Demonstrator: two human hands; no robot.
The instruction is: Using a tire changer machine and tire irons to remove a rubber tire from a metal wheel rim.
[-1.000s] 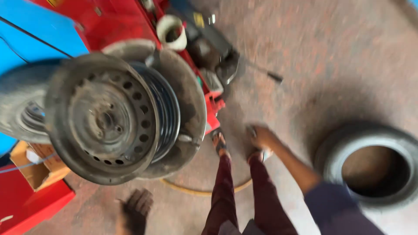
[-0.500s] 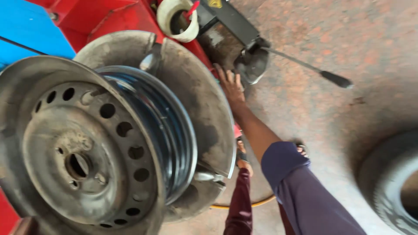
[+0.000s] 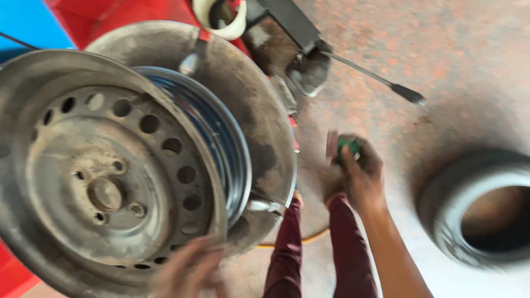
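Bare steel wheel rim on a tyre changer, one hand at its edge, the other holding a small green thing.

The steel wheel rim (image 3: 110,176) is grey, dusty, ringed with round vent holes; it sits on the machine's round turntable (image 3: 259,121); the left hand (image 3: 187,270), blurred, touches its lower edge, finger spread unclear; the right hand (image 3: 361,176) has fingers curled round a small green object (image 3: 346,146) above the concrete floor (image 3: 441,55); a tyre (image 3: 475,209) lies at the right.

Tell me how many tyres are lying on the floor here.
1. A tyre lies flat on the floor at the right edge, beyond the right hand. The frame cuts it off, so others may be hidden.
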